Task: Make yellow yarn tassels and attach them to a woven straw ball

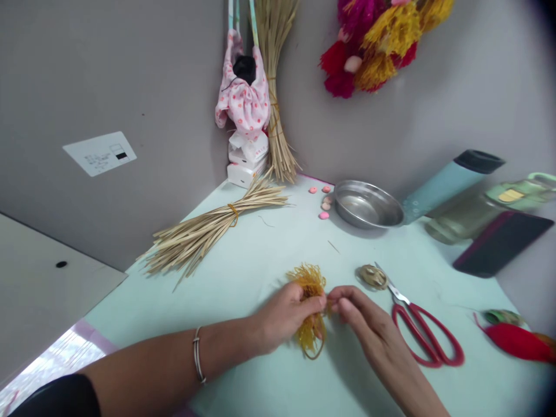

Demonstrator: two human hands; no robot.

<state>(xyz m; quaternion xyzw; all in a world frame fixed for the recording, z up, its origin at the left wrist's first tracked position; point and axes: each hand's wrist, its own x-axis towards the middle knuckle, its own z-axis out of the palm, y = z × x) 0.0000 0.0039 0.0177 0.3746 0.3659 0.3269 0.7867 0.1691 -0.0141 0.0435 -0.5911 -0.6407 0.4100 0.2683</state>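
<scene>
A fluffy bundle of yellow yarn is gripped in my left hand, the thumb pressing across its middle. Loops of the yarn stick out above and below the fingers, and one brownish loop hangs at the bottom. My right hand is closed in a pinch at the bundle's right side. Between its fingertips a thin yellow strand seems to run from the bundle, though it is small and partly hidden. Just beyond the right hand lie red-handled scissors and a small tan coil.
A tied straw bundle lies at the left. Behind stand a metal bowl, small pink pieces, a blue tumbler, a green bottle and a dark phone-like slab. Red thread lies at right; yarn tassels hang above.
</scene>
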